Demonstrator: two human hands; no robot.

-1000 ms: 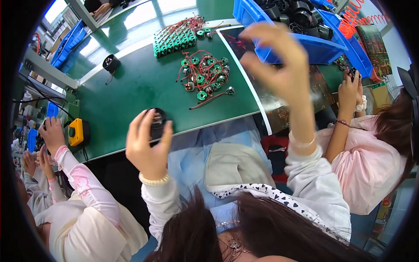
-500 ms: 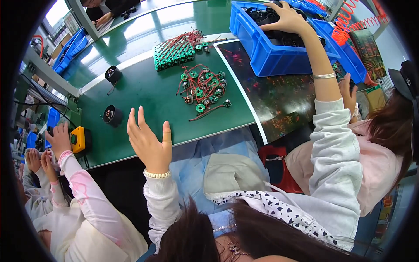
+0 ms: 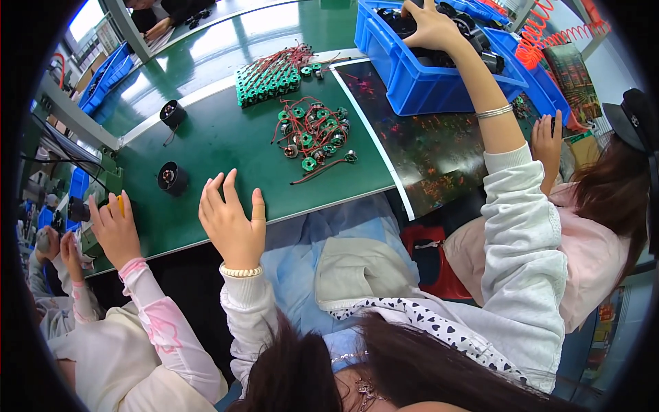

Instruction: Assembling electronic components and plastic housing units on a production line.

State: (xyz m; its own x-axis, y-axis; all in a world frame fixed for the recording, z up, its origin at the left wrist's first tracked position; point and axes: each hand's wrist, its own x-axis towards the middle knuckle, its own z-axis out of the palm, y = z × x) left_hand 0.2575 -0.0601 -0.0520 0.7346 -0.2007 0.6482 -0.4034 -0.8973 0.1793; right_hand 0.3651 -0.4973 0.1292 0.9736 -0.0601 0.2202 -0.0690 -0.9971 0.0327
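Observation:
My left hand [image 3: 233, 220] hovers open over the table's front edge, fingers spread and holding nothing. My right hand [image 3: 434, 31] reaches into a blue plastic bin [image 3: 419, 96] of black parts at the far right. Its thumb and fingers curve round a black cup-shaped housing [image 3: 398, 23]; part of the grip is hidden by the hand. Two more black housings, a farther one [image 3: 173, 113] and a nearer one [image 3: 171, 178], stand left on the green table [image 3: 226, 147]. A loose pile of small green round circuit boards with red wires [image 3: 312, 134] lies at the middle.
Behind the pile stands a green block of stacked boards with red wires [image 3: 268, 84]. A dark printed sheet [image 3: 425, 154] covers the right side. People sit close on both sides; a neighbour's hand [image 3: 113, 230] is at the left edge, another's hand [image 3: 547, 147] at the right.
My right hand has shifted left within the bin, its fingers now curved round a black housing. My left hand stays open. The left neighbour's hand has moved nearer, over the yellow switch box.

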